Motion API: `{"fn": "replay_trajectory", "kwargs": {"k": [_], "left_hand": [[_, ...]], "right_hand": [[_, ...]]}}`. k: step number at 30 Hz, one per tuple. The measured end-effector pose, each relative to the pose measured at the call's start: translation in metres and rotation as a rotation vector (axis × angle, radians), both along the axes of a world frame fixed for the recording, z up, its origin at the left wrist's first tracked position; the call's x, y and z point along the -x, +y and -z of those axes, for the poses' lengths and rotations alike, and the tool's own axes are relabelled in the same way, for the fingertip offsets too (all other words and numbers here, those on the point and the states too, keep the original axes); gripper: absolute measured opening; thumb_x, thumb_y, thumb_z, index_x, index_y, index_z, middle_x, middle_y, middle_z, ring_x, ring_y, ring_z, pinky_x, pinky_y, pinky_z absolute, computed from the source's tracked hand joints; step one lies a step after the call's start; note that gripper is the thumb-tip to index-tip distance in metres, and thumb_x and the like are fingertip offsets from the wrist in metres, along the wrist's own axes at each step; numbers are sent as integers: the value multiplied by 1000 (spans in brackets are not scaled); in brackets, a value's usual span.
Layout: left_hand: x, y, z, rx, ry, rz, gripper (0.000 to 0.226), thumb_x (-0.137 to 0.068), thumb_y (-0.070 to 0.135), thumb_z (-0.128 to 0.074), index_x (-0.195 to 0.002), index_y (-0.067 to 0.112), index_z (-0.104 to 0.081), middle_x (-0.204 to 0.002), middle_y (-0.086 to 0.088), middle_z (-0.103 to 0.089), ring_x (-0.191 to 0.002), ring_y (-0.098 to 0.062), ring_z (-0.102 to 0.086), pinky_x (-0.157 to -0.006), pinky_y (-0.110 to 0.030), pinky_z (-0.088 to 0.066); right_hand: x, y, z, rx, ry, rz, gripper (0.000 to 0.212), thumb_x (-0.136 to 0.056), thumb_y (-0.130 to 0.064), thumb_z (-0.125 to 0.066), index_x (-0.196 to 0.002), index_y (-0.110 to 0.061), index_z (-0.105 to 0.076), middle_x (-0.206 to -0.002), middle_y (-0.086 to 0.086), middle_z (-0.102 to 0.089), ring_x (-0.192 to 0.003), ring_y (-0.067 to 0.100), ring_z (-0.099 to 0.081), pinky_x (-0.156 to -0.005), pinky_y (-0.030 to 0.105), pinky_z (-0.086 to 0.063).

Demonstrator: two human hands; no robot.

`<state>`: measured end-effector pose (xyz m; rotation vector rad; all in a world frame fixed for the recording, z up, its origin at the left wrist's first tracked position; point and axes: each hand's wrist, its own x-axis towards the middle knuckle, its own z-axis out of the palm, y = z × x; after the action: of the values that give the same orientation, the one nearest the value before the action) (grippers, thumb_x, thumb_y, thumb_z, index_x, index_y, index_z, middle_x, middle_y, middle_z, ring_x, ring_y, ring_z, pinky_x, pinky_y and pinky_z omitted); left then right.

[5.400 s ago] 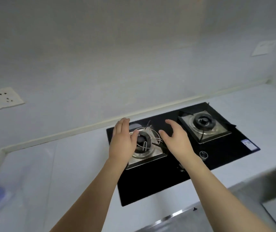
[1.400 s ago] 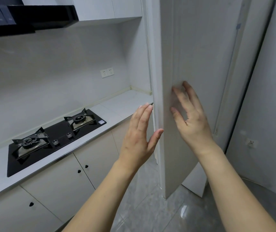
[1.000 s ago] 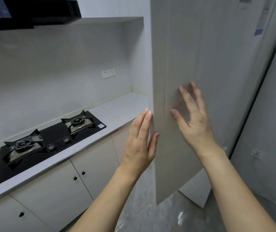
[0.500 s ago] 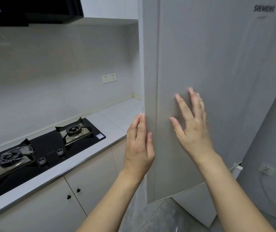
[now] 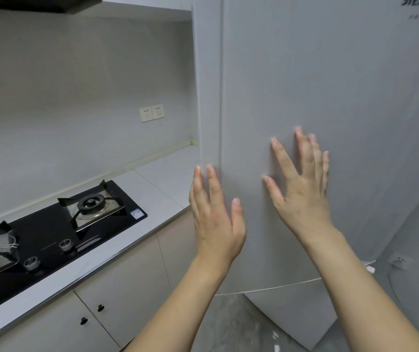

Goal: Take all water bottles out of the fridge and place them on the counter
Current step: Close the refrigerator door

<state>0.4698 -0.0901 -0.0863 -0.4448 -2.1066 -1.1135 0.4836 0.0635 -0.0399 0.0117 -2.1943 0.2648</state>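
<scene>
Fridge (image 5: 330, 85): filled the right half of the frame, door shut, pale grey, brand lettering at upper right.
Right hand (image 5: 302, 191): centre right, fingers straight and spread, flat against the fridge door, gripping nothing.
Left hand (image 5: 216, 219): centre, fingers straight, at the door's left edge, holding nothing.
Counter (image 5: 167, 179): left of the fridge, pale, bearing a black stove (image 5: 51, 227).

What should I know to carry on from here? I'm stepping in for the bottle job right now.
Left hand: open, fingertips at the fridge door edge. Right hand: open, flat on the door's front. No bottle is in view; the fridge's inside is hidden. The counter beside the hob shows bare surface. Left: get into the fridge, move every bottle to the counter.
</scene>
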Motion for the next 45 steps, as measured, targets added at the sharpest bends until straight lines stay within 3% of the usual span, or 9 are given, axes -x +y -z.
{"fn": "replay_trajectory", "kwargs": {"k": [3, 7, 10, 15, 21, 27, 31, 39, 45], "left_hand": [[26, 15, -1, -66, -36, -27, 72, -94, 32, -39, -157, 11, -13, -164, -15, -5, -149, -27, -8, -119, -30, -4], [56, 25, -5, -138, -81, -52, 73, -93, 28, -44, -158, 16, -12, -164, -11, -6, -149, -21, -7, -118, -32, -6], [79, 34, -9, -220, -116, -73, 68, -93, 30, -43, -156, 21, -19, -164, -7, -11, -149, -15, -8, -115, -25, -6], [112, 48, -16, -301, -132, -83, 65, -95, 42, -48, -154, 26, -25, -163, -5, -17, -149, -11, -8, -114, -24, -8], [149, 57, -15, -294, -162, -79, 73, -91, 49, -57, -153, 38, -20, -163, 0, -14, -148, -10, -9, -112, -25, -10], [194, 70, -13, -304, -186, 14, 68, -89, 58, -53, -145, 63, -14, -164, 2, -6, -145, 5, 0, -110, -29, -12], [221, 77, -10, -304, -173, 49, 70, -87, 60, -54, -145, 62, -16, -164, 3, -8, -137, 15, 5, -109, -27, -12], [286, 99, -11, -283, -200, 173, 69, -87, 57, -56, -145, 59, -18, -164, 7, -10, -134, 22, 4, -109, -24, -12], [321, 116, -11, -279, -215, 221, 69, -87, 57, -57, -145, 58, -19, -164, 7, -12, -138, 17, 2, -110, -24, -12]], "right_hand": [[22, 12, 3, -13, 19, 39, 71, -89, -30, -66, -151, -27, -31, -161, 11, -12, -149, 32, -5, -118, 57, -2], [48, 21, 3, -100, 74, 85, 72, -88, -31, -67, -151, -25, -33, -160, 13, -17, -147, 34, -11, -117, 60, -5], [68, 28, 5, -164, 111, 134, 75, -84, -32, -69, -150, -27, -33, -159, 12, -21, -147, 34, -15, -114, 65, -7], [94, 43, 8, -196, 129, 192, 89, -75, -40, -74, -151, -33, -27, -161, 9, -13, -147, 36, -8, -111, 69, -4], [121, 58, 6, -249, 147, 214, 96, -73, -44, -74, -153, -32, -21, -161, 7, -10, -147, 34, -9, -112, 68, -8], [153, 80, 11, -249, 170, 205, 91, -77, -43, -73, -153, -27, -25, -160, 9, -11, -147, 30, -8, -117, 57, -2], [171, 86, 12, -269, 186, 249, 88, -78, -45, -71, -152, -27, -26, -159, 7, -12, -147, 28, -8, -118, 53, 1], [216, 97, 13, -285, 150, 380, 90, -79, -44, -71, -153, -27, -23, -160, 8, -10, -147, 29, -9, -116, 56, -2], [240, 105, 14, -287, 143, 433, 90, -80, -43, -70, -153, -26, -22, -160, 8, -10, -147, 30, -9, -116, 57, -3]]}}
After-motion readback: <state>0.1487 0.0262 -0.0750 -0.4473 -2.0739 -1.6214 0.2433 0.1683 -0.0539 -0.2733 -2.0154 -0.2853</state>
